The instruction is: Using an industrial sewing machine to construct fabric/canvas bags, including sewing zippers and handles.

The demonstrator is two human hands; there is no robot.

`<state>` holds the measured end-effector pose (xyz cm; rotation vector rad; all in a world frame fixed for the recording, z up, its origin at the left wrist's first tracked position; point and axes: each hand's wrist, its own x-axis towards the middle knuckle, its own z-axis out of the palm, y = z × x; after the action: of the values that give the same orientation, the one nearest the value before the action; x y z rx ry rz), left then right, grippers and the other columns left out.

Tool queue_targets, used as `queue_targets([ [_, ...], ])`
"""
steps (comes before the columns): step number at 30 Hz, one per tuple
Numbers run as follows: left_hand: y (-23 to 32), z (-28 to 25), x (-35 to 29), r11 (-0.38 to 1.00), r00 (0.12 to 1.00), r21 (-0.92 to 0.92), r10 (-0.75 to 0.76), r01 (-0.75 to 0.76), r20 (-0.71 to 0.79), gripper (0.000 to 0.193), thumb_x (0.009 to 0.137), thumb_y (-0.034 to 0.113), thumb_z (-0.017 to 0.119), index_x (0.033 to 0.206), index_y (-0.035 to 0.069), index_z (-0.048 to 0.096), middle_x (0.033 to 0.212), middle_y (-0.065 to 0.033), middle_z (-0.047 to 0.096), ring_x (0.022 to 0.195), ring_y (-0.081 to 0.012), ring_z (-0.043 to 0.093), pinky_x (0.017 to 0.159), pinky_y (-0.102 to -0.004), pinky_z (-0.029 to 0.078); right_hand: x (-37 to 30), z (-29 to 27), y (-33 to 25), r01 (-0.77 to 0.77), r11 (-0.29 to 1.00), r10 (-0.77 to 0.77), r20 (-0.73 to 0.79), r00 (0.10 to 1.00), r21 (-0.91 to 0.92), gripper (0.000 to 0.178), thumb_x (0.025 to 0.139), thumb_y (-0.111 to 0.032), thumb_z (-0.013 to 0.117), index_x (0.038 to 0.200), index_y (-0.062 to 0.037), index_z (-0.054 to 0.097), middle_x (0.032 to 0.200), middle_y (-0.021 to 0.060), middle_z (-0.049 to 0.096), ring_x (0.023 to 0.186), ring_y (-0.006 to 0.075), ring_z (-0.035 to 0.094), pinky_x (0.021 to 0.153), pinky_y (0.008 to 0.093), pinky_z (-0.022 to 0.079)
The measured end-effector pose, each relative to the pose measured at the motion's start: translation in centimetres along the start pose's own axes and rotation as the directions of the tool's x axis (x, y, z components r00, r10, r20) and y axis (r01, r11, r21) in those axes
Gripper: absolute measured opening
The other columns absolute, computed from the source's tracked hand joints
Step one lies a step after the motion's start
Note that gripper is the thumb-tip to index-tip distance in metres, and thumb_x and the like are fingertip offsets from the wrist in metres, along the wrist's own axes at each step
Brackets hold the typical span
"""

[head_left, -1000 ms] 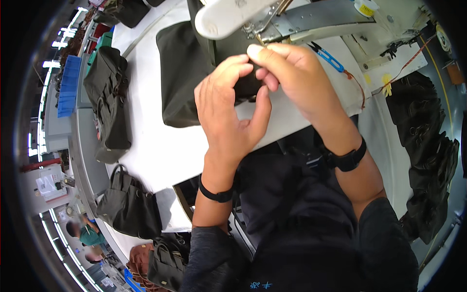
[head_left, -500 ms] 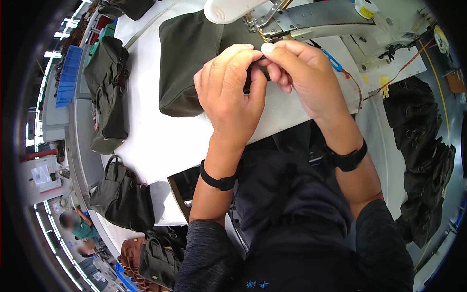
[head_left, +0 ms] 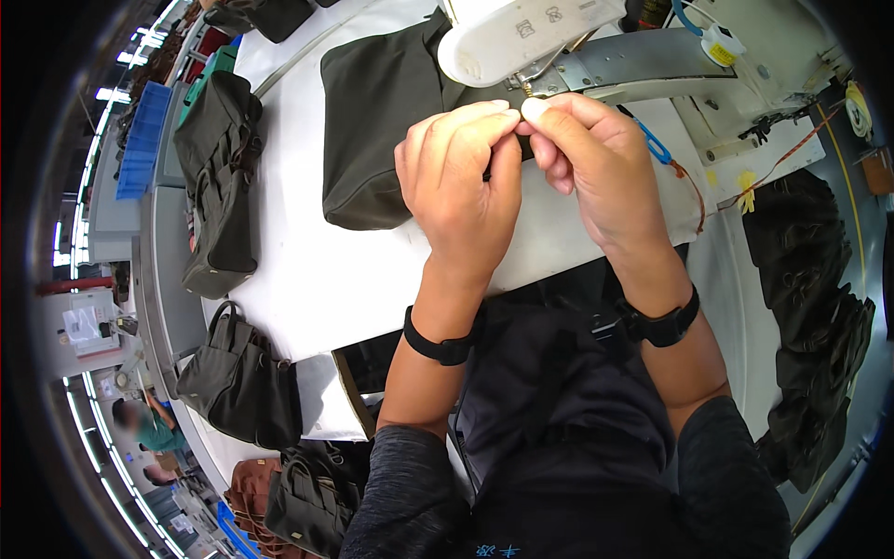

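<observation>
My left hand (head_left: 461,177) and my right hand (head_left: 605,172) meet fingertip to fingertip just in front of the needle area of a sewing machine (head_left: 526,42). Both are closed in a pinch, thumbs and forefingers together. A bit of dark material shows between and below the fingers, but what the tips grip is too small and covered to name. Behind my left hand a dark green fabric bag (head_left: 377,130) lies on the white table, its right part running under the machine head and hidden by my fingers. Blue-handled thread snips (head_left: 655,144) lie right of my right hand.
The machine's metal arm (head_left: 643,61) extends rightward. Finished-looking dark bags stand at left, one long (head_left: 219,186), one with handles (head_left: 242,382). Brown bags (head_left: 251,498) sit lower left. Dark pieces (head_left: 801,279) hang in a pile at right. People work far left.
The whole view has shifted, so table, bag and hands appear slightly right and lower. The white machine head shows more fully. My hands keep their pinch, fingertips still together.
</observation>
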<state>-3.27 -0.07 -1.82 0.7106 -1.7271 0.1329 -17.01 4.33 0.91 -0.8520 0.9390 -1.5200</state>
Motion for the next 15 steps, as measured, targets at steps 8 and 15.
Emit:
queue_targets([
  [8,-0.7,0.5,0.9,0.999,1.000,0.030,-0.010,0.010,-0.004,0.019,0.082,-0.001,0.078,0.095,0.012,0.073,0.099,0.0008,0.078,0.092,-0.0188,0.069,0.083,-0.0324,0.048,-0.1,0.6,-0.7,0.013,0.991,-0.020,-0.052,0.998,-0.132,0.025,0.105,-0.021,0.065,0.095,-0.0016,0.077,0.072,-0.0019,0.064,0.060,0.0038,0.051,0.053,0.0203,0.039],
  [15,-1.3,0.8,1.2,0.999,1.000,0.021,-0.024,0.024,-0.007,0.017,0.082,-0.001,0.079,0.092,0.011,0.072,0.097,0.0006,0.078,0.091,-0.0189,0.070,0.083,-0.0323,0.049,0.0,-0.2,-1.2,0.119,0.941,-0.159,-0.103,0.982,-0.317,0.023,0.102,-0.021,0.068,0.095,-0.0007,0.075,0.068,0.0018,0.068,0.056,0.0049,0.056,0.050,0.0224,0.044],
])
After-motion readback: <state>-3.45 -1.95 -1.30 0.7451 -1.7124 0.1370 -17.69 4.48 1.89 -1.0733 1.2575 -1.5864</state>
